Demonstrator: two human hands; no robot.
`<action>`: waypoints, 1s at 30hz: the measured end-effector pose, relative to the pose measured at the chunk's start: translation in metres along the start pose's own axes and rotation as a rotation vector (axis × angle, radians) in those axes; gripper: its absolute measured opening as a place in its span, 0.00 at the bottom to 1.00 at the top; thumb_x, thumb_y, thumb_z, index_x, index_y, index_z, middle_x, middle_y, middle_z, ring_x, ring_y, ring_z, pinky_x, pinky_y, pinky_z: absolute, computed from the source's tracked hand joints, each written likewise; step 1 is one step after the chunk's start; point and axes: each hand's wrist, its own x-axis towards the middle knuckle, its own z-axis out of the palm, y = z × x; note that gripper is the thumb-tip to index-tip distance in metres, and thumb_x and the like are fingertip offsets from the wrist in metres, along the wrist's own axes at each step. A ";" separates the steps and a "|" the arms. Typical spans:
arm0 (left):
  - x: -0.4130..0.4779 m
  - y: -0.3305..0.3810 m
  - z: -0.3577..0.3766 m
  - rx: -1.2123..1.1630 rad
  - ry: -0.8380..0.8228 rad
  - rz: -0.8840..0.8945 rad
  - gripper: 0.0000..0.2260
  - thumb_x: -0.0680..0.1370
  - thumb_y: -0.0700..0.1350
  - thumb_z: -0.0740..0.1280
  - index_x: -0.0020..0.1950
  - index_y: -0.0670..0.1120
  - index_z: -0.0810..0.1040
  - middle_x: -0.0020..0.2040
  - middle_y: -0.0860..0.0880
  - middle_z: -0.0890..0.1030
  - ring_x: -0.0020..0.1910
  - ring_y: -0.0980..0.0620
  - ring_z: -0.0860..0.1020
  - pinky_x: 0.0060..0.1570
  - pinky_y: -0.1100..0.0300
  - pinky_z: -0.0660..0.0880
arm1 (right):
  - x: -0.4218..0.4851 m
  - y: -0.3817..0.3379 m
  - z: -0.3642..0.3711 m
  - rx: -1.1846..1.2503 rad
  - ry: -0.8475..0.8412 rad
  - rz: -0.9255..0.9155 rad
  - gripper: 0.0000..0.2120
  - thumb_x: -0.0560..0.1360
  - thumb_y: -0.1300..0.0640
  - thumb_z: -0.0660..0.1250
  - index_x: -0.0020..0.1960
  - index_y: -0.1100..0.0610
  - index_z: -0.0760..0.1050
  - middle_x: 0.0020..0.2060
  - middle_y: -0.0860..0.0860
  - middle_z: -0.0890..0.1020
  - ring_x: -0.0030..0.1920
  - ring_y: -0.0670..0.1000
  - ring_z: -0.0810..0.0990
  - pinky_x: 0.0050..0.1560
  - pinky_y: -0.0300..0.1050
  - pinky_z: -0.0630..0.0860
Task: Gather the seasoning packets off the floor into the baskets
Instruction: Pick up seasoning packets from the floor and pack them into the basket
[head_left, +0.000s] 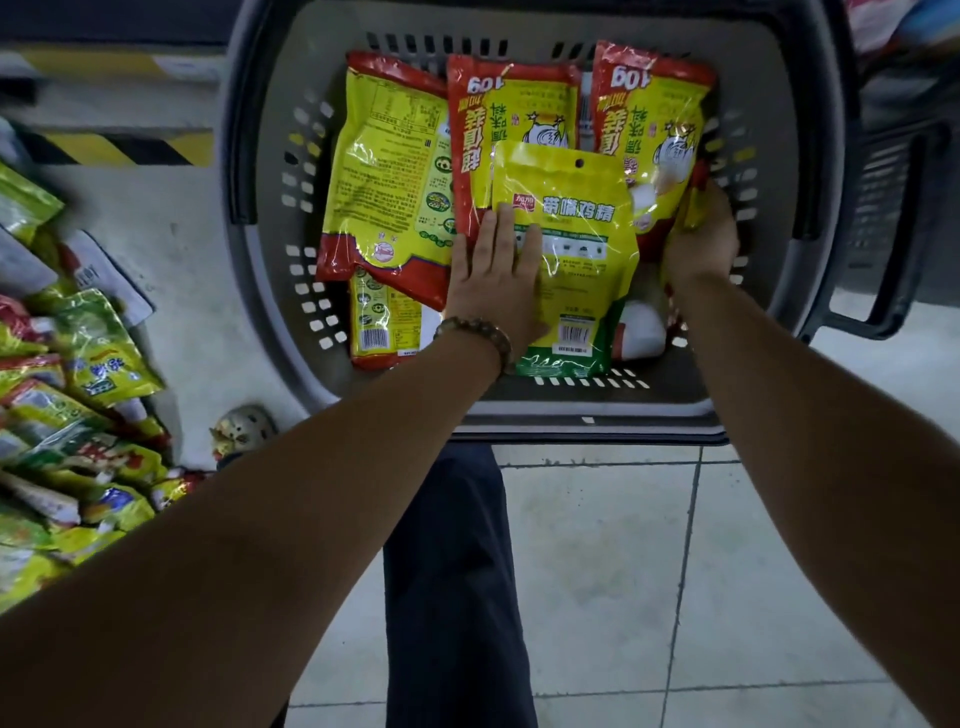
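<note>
Grey basket (260, 171) on floor, several packets inside. Yellow packet (576, 244) lies on top, centre-right. Left hand (493, 280) flat on its left edge, fingers straight, pressing, no clasp. Right hand (701, 244) at basket's right side, curled round edge of red-and-yellow packet (649, 119); fingertips hidden. Loose pile of packets (78, 415) on floor at left. Bead bracelet (478, 332) on left wrist.

Arms extended; left hand (493, 280) flat; right hand (704, 241) curled round packet (654, 124).

Blurred packet pile (62, 415) at left edge
</note>
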 end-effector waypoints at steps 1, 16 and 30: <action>0.001 0.000 -0.001 -0.006 -0.001 0.000 0.46 0.72 0.64 0.65 0.77 0.46 0.41 0.77 0.41 0.39 0.76 0.43 0.40 0.72 0.43 0.40 | 0.006 -0.002 -0.002 -0.012 -0.031 0.004 0.23 0.79 0.63 0.54 0.73 0.54 0.64 0.67 0.52 0.73 0.68 0.52 0.69 0.52 0.27 0.61; -0.065 -0.097 -0.051 -0.785 0.361 -0.015 0.29 0.74 0.46 0.69 0.74 0.47 0.63 0.77 0.48 0.56 0.73 0.49 0.59 0.64 0.65 0.64 | -0.133 -0.090 0.022 -0.098 -0.086 -0.435 0.21 0.77 0.65 0.61 0.70 0.58 0.69 0.67 0.53 0.72 0.68 0.52 0.70 0.67 0.43 0.67; -0.278 -0.392 0.042 -1.000 0.563 -0.779 0.28 0.73 0.45 0.70 0.71 0.42 0.66 0.71 0.41 0.66 0.71 0.43 0.64 0.68 0.50 0.63 | -0.374 -0.243 0.288 -0.494 -0.743 -0.929 0.22 0.75 0.60 0.65 0.69 0.57 0.69 0.66 0.53 0.73 0.66 0.54 0.71 0.64 0.41 0.65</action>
